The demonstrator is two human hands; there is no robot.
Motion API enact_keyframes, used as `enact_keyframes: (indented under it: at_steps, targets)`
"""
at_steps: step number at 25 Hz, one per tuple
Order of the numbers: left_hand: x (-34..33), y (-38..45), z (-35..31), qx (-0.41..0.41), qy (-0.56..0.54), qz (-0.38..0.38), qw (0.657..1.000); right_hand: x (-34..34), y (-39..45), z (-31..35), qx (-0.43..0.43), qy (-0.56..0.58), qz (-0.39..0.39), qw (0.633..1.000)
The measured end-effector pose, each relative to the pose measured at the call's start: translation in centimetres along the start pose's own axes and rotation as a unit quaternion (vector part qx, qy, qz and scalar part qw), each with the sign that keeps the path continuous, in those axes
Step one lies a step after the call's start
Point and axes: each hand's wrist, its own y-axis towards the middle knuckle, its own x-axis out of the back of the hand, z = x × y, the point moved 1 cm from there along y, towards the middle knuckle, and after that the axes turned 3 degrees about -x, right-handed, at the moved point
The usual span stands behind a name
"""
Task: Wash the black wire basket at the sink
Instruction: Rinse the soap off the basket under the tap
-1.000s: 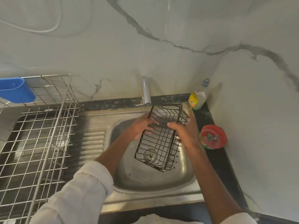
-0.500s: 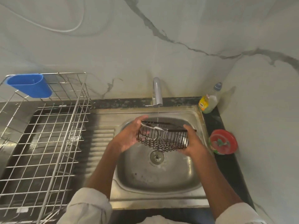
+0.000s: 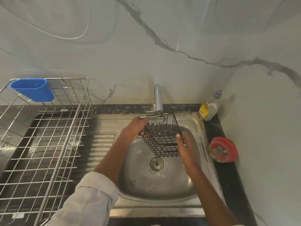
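Note:
The black wire basket (image 3: 162,136) hangs over the steel sink (image 3: 162,185), right under the chrome tap (image 3: 157,98), with water running onto its upper rim. My left hand (image 3: 136,128) grips the basket's left end, fingers curled round the wires. On the right side my right hand (image 3: 185,147) lies against the basket with straight fingers, the fingertips touching its edge. The drain (image 3: 156,163) shows below the basket.
A steel wire dish rack (image 3: 48,144) with a blue plastic cup (image 3: 33,89) fills the counter on the left. A dish soap bottle (image 3: 209,110) stands at the sink's back right corner. A red round tub (image 3: 222,149) sits on the dark counter strip at the right.
The basket has turned from lying flat between both hands to tilted with its open side toward me, and it rose closer to the tap. My right hand's grip has loosened to straight fingers.

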Motion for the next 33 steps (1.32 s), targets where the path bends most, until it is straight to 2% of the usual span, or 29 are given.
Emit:
enact_keyframes:
  at_steps: [2,5,7,10,15,21,24,26,33]
  targets:
    - [-0.3,0.2,-0.7,0.012,0.000,0.012,1.000,-0.3,0.0,1.3,0.057,0.006,0.048,0.997]
    - [0.4,-0.2,-0.9,0.056,-0.016,0.023,0.998,-1.1,-0.1,2.0,0.052,-0.038,0.082,0.995]
    - [1.0,-0.5,-0.2,0.077,-0.017,0.041,0.996,-2.2,-0.5,3.3,0.040,-0.087,0.048,0.994]
    - [0.1,-1.0,0.9,0.093,-0.070,0.086,0.989,-3.5,-0.9,4.3,0.075,-0.139,-0.036,0.987]
    - [-1.6,-1.9,1.8,0.095,-0.080,0.076,0.989,-2.1,-0.9,4.5,0.086,-0.210,-0.065,0.972]
    - [-3.3,-1.9,0.6,0.040,-0.097,0.070,0.992,-0.9,-0.9,4.9,0.093,-0.111,-0.117,0.982]
    - [-4.4,-2.8,-0.2,-0.008,-0.044,0.065,0.997,-0.3,-0.6,5.1,0.067,-0.063,-0.128,0.987]
    - [-5.2,-3.6,-0.5,-0.029,-0.012,0.062,0.998,0.3,-0.6,5.0,0.057,-0.028,-0.120,0.991]
    - [-6.5,-4.5,-0.6,-0.096,-0.051,0.035,0.993,0.7,-0.3,2.5,0.039,0.132,-0.067,0.988]
